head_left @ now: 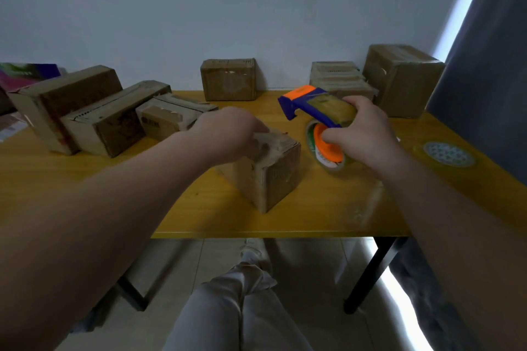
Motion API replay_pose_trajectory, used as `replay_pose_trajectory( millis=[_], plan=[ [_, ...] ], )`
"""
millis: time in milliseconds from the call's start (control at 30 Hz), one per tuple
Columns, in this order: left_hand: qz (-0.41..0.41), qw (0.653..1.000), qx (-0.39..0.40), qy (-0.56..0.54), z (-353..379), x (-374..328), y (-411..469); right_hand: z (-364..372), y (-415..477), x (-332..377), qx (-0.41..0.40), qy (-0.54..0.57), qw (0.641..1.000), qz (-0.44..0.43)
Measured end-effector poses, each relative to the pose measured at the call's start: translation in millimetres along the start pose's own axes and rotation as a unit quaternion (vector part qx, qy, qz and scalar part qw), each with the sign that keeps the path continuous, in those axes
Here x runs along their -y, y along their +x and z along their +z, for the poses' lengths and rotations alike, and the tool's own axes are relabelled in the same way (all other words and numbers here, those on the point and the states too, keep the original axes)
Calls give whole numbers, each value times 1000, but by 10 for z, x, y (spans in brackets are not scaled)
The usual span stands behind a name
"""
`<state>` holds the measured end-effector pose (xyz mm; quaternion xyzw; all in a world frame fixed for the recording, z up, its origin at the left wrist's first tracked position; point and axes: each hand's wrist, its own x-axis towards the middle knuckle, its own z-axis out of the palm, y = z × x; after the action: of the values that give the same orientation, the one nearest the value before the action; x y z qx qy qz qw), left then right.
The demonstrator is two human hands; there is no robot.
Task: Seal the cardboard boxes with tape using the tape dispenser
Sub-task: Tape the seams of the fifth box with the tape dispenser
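A small cardboard box (273,179) stands in the middle of the yellow wooden table (199,216). My left hand (228,136) rests on its top, fingers pressed down on the taped flaps. Just right of the box, my right hand (368,134) grips a blue and orange tape dispenser (310,111) loaded with a clear tape roll (325,148). The dispenser's blade end points left and up, a little above and apart from the box top.
Three cardboard boxes (94,114) lie in a row at the back left, one box (228,79) stands against the wall, and two more (399,79) sit at the back right. A spare tape roll (447,154) lies flat at the right. A grey curtain (490,65) hangs at the right edge.
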<state>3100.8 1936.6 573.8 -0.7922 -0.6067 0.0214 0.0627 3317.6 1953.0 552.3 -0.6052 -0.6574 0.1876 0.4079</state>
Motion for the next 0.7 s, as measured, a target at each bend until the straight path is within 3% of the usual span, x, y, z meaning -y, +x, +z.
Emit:
replay_pose_trajectory(
  millis=[67, 200, 367, 467, 567, 700],
  plan=[
    [5, 998, -9, -58, 54, -87, -14, -15, -7, 25, 2, 7, 1000, -12],
    [56, 998, 20, -32, 196, -190, -34, -69, -7, 57, 17, 31, 999, -29],
    [103, 987, 47, -115, 194, 22, -65, -139, 2, 54, 43, 57, 997, -28],
    [110, 965, 89, -221, 145, 92, -105, -134, -4, 53, 45, 76, 996, -24],
    [75, 955, -1, -286, 218, -3, -131, -83, -9, 60, 42, 101, 994, -20],
    [82, 960, -160, -213, 425, -151, -150, -14, -28, 56, 44, 109, 993, -21]
  ],
)
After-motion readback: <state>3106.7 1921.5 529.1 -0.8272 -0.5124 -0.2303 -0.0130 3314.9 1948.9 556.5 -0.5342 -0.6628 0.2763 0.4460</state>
